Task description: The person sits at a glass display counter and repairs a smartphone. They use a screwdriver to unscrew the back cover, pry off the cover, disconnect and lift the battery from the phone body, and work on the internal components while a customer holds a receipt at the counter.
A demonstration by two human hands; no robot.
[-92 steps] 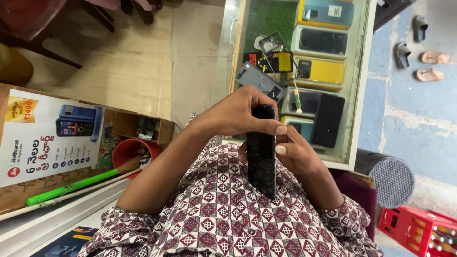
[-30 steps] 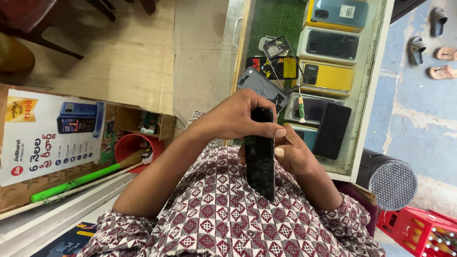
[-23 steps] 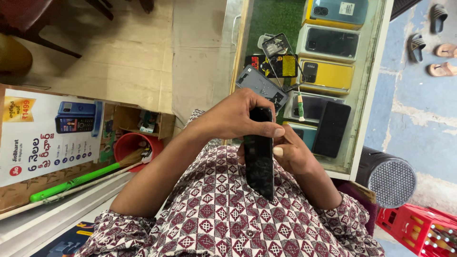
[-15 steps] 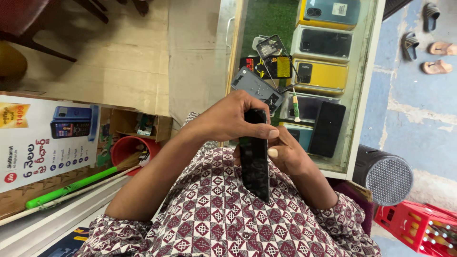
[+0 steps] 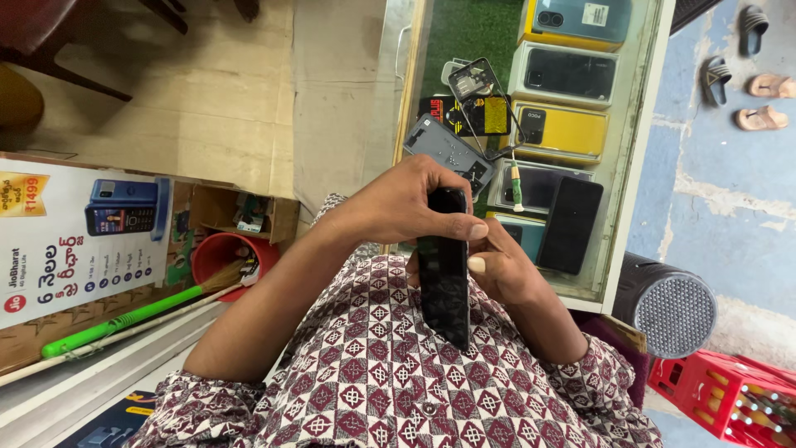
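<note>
Against the shirt, both hands (image 5: 398,203) (image 5: 506,274) still grip the dark phone (image 5: 444,265), barely shifted; fingers wrapped around it.

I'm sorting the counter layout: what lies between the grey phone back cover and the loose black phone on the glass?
In the head view, a small screwdriver lies between the grey back cover and the black phone.

I see a glass-topped counter (image 5: 634,141) ahead of me. On it lie a grey phone back cover (image 5: 444,149), a bare phone frame (image 5: 474,81), a small screwdriver (image 5: 516,176) and a black phone (image 5: 570,224), face down near the edge.
</note>
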